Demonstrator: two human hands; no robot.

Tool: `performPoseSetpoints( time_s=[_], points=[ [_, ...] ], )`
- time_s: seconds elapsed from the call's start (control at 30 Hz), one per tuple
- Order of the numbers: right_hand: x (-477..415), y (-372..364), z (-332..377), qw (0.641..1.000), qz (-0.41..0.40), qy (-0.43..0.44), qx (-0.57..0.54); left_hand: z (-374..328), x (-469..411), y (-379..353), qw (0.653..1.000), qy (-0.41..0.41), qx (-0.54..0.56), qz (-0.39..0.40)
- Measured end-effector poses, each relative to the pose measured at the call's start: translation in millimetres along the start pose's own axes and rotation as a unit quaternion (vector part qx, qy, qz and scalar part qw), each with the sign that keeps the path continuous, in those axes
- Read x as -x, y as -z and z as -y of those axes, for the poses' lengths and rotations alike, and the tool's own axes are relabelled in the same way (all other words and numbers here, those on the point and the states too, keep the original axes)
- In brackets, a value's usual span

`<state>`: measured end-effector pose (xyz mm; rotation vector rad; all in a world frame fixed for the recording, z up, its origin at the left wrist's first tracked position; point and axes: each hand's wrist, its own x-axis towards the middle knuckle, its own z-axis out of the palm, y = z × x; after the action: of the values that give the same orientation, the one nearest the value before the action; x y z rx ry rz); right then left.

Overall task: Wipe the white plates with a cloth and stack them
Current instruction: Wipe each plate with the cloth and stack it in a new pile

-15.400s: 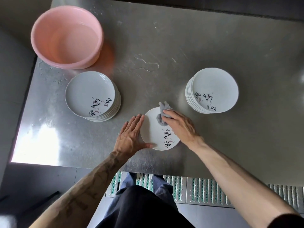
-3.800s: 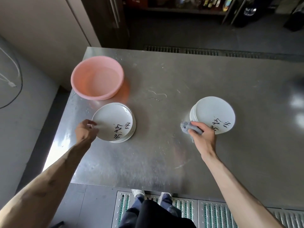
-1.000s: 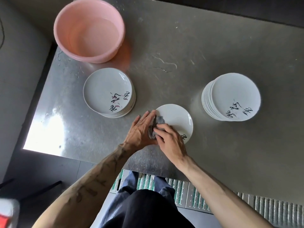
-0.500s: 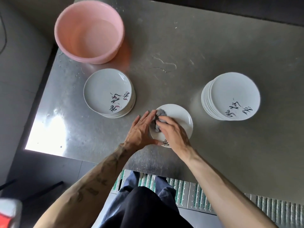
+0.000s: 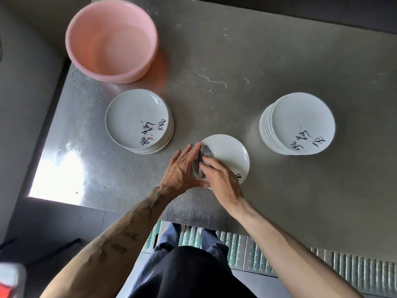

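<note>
Single white plate [image 5: 231, 154] lies flat on the steel table [image 5: 279, 61], near the front edge, between the two stacks.

Left hand [image 5: 179, 171]: fingers straight and together, laid against the plate's left rim. Thumb runs along the near rim. It grips nothing and only braces the plate.

Right hand [image 5: 221, 179]: fingers curled over the grey cloth [image 5: 204, 155], pressing it down onto the plate. The palm covers the plate's near-left part. Black lettering shows just past the knuckles at the near rim.

Cloth position: bunched at the plate's left edge, directly between the two hands. It touches the left fingers on one side and sits under the right fingertips on the other. Its far end sticks out beyond the fingers.

Left stack of plates [image 5: 133, 119]: just left of the single plate, not touching it. Right stack of plates [image 5: 300, 119]: farther off to the right and taller.

Pink basin [image 5: 111, 39]: far left corner, behind the left stack, with water inside.
</note>
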<state>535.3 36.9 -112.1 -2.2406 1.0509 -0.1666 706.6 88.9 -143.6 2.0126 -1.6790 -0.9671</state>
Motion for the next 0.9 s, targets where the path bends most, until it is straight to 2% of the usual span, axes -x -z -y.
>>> performPoseSetpoints(
  time_s=[0.3,0.73,0.9],
  points=[
    [46.0,10.8,-27.0,0.996,-0.073,-0.04,0.041,-1.3,-2.7,0.6,1.0,0.014,-0.011,0.017],
    [51.3,-7.8,-5.3,0.994,-0.091,-0.061,0.029,6.2,-3.3,0.0,0.999,0.01,-0.025,0.025],
    [66.3,15.5,-28.8,0.992,-0.094,-0.059,0.059,2.8,-2.2,0.8,0.999,0.001,-0.027,0.027]
  ],
)
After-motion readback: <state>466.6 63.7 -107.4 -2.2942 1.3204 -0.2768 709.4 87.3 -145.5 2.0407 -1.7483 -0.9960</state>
